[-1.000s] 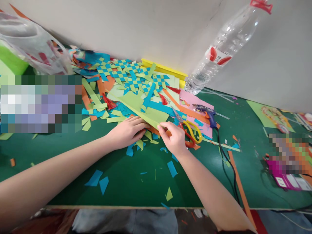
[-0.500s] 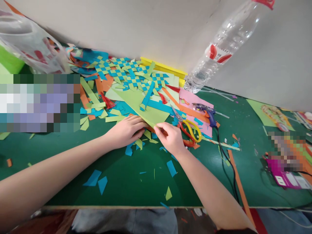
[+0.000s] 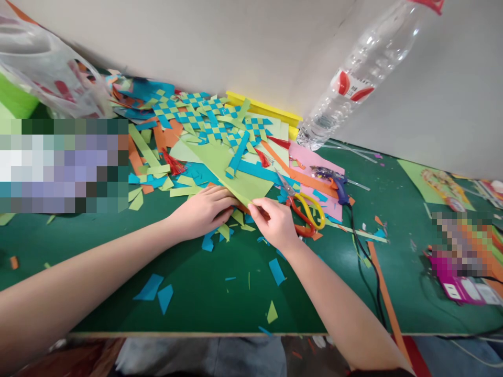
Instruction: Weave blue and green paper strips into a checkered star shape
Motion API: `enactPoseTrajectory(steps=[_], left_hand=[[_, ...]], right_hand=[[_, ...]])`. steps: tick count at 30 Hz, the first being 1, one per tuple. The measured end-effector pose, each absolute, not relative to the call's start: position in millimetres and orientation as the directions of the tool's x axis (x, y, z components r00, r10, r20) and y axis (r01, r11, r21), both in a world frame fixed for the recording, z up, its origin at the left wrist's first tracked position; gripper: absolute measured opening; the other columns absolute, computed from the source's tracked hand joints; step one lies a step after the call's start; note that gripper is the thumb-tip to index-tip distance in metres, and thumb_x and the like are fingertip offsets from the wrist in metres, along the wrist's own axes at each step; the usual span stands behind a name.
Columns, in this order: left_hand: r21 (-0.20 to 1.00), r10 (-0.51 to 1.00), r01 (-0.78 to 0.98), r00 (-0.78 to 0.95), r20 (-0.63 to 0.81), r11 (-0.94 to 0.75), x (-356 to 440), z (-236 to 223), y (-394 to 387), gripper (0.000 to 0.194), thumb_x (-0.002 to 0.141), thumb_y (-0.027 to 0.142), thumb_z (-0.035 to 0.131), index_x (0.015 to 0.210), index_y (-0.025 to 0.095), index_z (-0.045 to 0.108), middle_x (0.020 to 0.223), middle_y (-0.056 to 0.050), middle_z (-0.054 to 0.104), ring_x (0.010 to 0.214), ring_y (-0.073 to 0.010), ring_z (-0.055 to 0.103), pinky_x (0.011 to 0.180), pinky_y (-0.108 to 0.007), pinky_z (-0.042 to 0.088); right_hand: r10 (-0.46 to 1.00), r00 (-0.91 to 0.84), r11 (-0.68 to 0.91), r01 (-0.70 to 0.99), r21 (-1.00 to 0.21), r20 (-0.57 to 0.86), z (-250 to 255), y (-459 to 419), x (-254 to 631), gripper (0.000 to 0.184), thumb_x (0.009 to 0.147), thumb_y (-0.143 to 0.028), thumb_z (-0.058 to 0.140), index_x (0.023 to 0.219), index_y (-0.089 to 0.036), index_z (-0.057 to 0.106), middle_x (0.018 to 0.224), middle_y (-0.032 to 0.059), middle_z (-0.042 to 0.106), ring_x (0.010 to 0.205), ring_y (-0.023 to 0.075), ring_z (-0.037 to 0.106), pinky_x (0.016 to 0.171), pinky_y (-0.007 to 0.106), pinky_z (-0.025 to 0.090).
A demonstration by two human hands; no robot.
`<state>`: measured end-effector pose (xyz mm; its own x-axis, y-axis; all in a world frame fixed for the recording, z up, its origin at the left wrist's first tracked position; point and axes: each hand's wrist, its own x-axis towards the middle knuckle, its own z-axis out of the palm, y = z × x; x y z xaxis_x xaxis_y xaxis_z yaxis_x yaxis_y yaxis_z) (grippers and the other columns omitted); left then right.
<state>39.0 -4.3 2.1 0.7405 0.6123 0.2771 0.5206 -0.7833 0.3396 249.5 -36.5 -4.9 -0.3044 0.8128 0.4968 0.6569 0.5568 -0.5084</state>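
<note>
A light green paper sheet (image 3: 228,170) lies on the green table (image 3: 204,298), its near corner lifted between my two hands. My left hand (image 3: 202,212) rests with curled fingers on the sheet's near edge. My right hand (image 3: 275,224) pinches the sheet's near corner, fingers closed. Under the corner shows an orange strip (image 3: 245,208). Behind the sheet lie several woven blue-and-green paper mats (image 3: 200,118). Scissors (image 3: 304,207) with yellow and orange handles lie just right of my right hand.
Paper scraps (image 3: 157,290) litter the table. A glue gun (image 3: 338,186) with a black cord (image 3: 369,272) lies right of the scissors. A clear plastic bottle (image 3: 353,78) leans on the wall. A plastic bag (image 3: 47,68) sits far left. A yellow bar (image 3: 261,110) lies by the wall.
My right hand slid slightly left along the green sheet's corner toward my left hand, and the sheet's near edge rose a little. The left hand stayed put.
</note>
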Motion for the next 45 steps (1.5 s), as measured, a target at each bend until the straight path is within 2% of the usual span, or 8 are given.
enactPoseTrajectory(steps=[12,20,26,31,35,40,45], left_hand=[[0.367,0.619,0.516,0.739,0.266,-0.774,38.7,3.1,-4.6,0.030,0.091,0.021,0.039,0.115,0.022,0.057,0.115,-0.008,0.061,0.110,-0.0227,0.054,0.092,-0.041,0.042],[0.430,0.657,0.516,0.691,0.303,-0.741,38.2,5.9,-4.6,0.028,0.092,0.024,0.041,0.114,0.019,0.056,0.118,-0.009,0.060,0.112,-0.0222,0.053,0.096,-0.041,0.041],[0.508,0.747,0.563,0.592,0.304,-0.652,36.5,7.7,-3.5,0.033,0.093,0.034,0.042,0.114,0.013,0.056,0.113,-0.011,0.063,0.109,-0.0232,0.055,0.094,-0.038,0.044],[0.599,0.837,0.610,0.506,0.209,-0.519,35.4,9.0,-2.8,0.036,0.092,0.041,0.040,0.114,0.018,0.056,0.105,-0.008,0.065,0.096,-0.0220,0.061,0.082,-0.033,0.049],[0.651,0.864,0.598,0.464,0.195,-0.468,33.6,9.7,-2.1,0.035,0.093,0.042,0.038,0.107,0.019,0.060,0.103,-0.006,0.066,0.094,-0.0209,0.062,0.079,-0.031,0.050],[0.632,0.822,0.564,0.523,0.225,-0.531,33.8,9.3,-1.2,0.037,0.093,0.039,0.037,0.088,0.017,0.066,0.097,-0.007,0.067,0.091,-0.0203,0.062,0.081,-0.032,0.050],[0.546,0.695,0.478,0.652,0.304,-0.688,34.6,8.9,0.0,0.036,0.095,0.032,0.034,0.093,0.018,0.067,0.098,-0.006,0.069,0.103,-0.0219,0.056,0.094,-0.037,0.044]], right_hand=[[0.822,-0.231,0.528,0.653,-0.544,0.521,-6.3,-34.6,249.9,0.019,0.090,-0.033,0.051,0.086,-0.019,0.063,0.067,0.0007,0.065,0.056,0.0099,0.056,0.057,0.023,0.045],[0.767,-0.250,0.595,0.622,-0.509,0.591,-0.7,-37.6,250.4,0.012,0.089,-0.028,0.053,0.086,-0.020,0.062,0.067,0.0002,0.065,0.058,0.0103,0.058,0.059,0.023,0.047],[0.720,-0.303,0.652,0.601,-0.461,0.624,-0.8,-38.9,250.7,0.009,0.090,-0.026,0.053,0.087,-0.021,0.060,0.067,0.0003,0.063,0.059,0.0109,0.056,0.059,0.024,0.047],[0.696,-0.325,0.682,0.577,-0.449,0.640,0.2,-39.6,250.4,0.008,0.090,-0.026,0.052,0.088,-0.022,0.059,0.065,-0.0002,0.062,0.058,0.0107,0.055,0.058,0.024,0.047],[0.710,-0.335,0.671,0.587,-0.453,0.619,1.6,-40.9,249.5,0.011,0.090,-0.027,0.050,0.086,-0.022,0.058,0.065,-0.0005,0.062,0.056,0.0105,0.055,0.057,0.023,0.046],[0.704,-0.335,0.672,0.599,-0.436,0.626,2.6,-40.9,248.5,0.011,0.089,-0.027,0.050,0.083,-0.022,0.058,0.061,-0.0020,0.060,0.053,0.0096,0.054,0.055,0.023,0.045],[0.687,-0.309,0.698,0.532,-0.478,0.658,6.5,-43.6,248.3,0.004,0.087,-0.024,0.055,0.084,-0.022,0.058,0.065,-0.0026,0.064,0.055,0.0086,0.057,0.056,0.021,0.046]])
